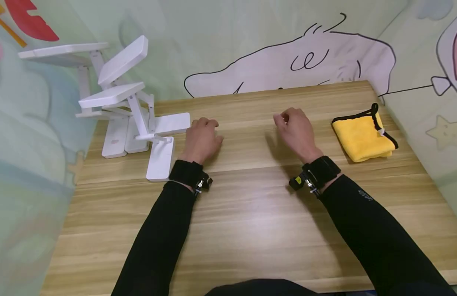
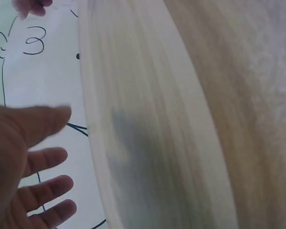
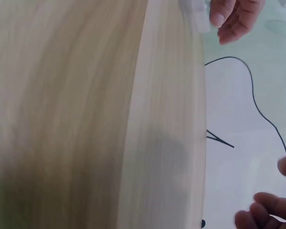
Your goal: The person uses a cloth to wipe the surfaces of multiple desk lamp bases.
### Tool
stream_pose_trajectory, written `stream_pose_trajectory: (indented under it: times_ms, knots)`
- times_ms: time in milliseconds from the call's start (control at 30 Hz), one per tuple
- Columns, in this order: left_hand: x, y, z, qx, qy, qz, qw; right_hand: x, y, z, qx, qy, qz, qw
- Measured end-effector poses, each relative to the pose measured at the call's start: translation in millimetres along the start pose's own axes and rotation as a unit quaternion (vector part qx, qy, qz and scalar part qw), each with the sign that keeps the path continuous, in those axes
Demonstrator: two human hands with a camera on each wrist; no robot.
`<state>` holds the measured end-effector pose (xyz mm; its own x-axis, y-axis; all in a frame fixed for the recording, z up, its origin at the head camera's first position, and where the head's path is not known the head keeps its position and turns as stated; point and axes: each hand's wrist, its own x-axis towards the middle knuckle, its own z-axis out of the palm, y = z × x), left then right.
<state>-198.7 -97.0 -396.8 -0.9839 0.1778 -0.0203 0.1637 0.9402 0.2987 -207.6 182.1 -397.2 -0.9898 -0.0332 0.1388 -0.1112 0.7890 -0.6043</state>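
My left hand [image 1: 201, 140] hovers over the wooden table [image 1: 243, 213], just right of a group of white folding stands [image 1: 161, 158]. Its fingers are spread and loosely bent, and nothing is in them in the left wrist view, where the hand [image 2: 19, 157] shows at the left edge. Across from it, my right hand [image 1: 296, 132] is held above the table with relaxed, bent fingers and holds nothing. Only its fingertips [image 3: 262, 214] show at the lower right of the right wrist view. A folded yellow cloth [image 1: 363, 135] with black trim lies to the right of that hand.
The white stands crowd together at the table's back left, with tilted upper plates [image 1: 111, 94] raised on thin arms. A printed cartoon wall covering [image 1: 272, 61] rises behind the table's far edge. Black straps with small cameras circle both wrists.
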Motion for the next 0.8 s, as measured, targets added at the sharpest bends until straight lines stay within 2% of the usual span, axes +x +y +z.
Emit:
stream_pose_trajectory:
  times_ms: [133, 267, 567, 800]
  knots:
    - [-13.3, -3.4, -4.5, -0.038, 0.050, 0.001, 0.9980, -7.0, -2.9, 4.3, 0.042, 0.043, 0.011, 0.998]
    - [-32.1, -12.8, -7.4, -0.065, 0.064, 0.001, 0.9958, -17.0, -4.2, 11.3, 0.068, 0.053, 0.016, 0.996]
    - [-74.0, -42.2, -16.5, -0.083, 0.083, -0.028, 0.9927, -41.0, 5.7, 23.7, 0.077, 0.012, 0.031, 0.997]
    - [-91.3, -68.2, -19.6, -0.074, 0.115, -0.048, 0.9894, -53.3, 8.8, 26.5, 0.073, -0.038, 0.032, 0.996]
